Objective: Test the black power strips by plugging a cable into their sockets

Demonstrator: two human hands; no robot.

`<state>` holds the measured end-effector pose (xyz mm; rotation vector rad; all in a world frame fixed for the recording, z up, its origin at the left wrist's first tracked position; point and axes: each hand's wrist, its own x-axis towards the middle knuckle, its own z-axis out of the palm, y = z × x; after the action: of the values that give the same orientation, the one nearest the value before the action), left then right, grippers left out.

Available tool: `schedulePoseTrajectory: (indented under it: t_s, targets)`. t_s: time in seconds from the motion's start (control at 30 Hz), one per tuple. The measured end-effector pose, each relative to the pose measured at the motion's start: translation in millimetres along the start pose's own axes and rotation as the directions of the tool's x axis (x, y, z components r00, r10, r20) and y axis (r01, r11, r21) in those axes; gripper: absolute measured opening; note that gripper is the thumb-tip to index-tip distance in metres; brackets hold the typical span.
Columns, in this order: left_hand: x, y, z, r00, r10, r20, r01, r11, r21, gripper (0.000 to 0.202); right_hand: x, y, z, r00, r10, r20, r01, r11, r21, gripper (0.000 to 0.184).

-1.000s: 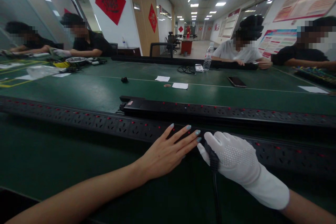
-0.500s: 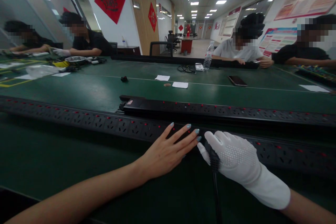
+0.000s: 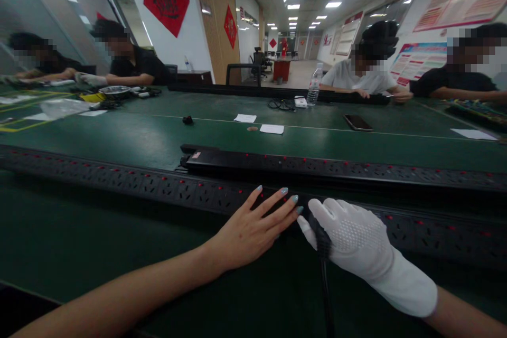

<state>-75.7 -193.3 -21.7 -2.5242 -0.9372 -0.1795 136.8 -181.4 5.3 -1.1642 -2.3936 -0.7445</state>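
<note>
A long black power strip [image 3: 166, 186] with a row of sockets and small red lights or switches runs across the table in front of me. My left hand [image 3: 253, 229], bare, lies on it with the fingers stretched out and apart. Just to the right, my right hand [image 3: 356, 237] in a white dotted glove is closed around a black power plug [image 3: 321, 237]. The plug is held against the strip, and its pins are hidden. From it a black cord [image 3: 326, 296] hangs toward me. Behind lies a second black power strip [image 3: 229, 161], which neither hand touches.
On the green table [image 3: 130, 134] are white paper slips [image 3: 271, 129], a phone [image 3: 358, 122], a water bottle [image 3: 314, 87] and a small black part [image 3: 187, 120]. Several people sit at the far side; one in white [image 3: 368, 82] handles another long black strip [image 3: 273, 92].
Both my hands stay almost where they were, the right one still gripping the plug against the strip. Across the table, the people's hands have shifted slightly.
</note>
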Motion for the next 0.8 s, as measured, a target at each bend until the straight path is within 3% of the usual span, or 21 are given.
schedulePoseTrajectory:
  t_s: [0.8]
  targets:
    - [0.7, -1.3, -2.6, 1.000, 0.001, 0.013, -0.001, 1.000, 0.009, 0.054, -1.9, 0.5, 1.8, 1.000, 0.000, -0.012, 0.000, 1.000, 0.004, 0.026]
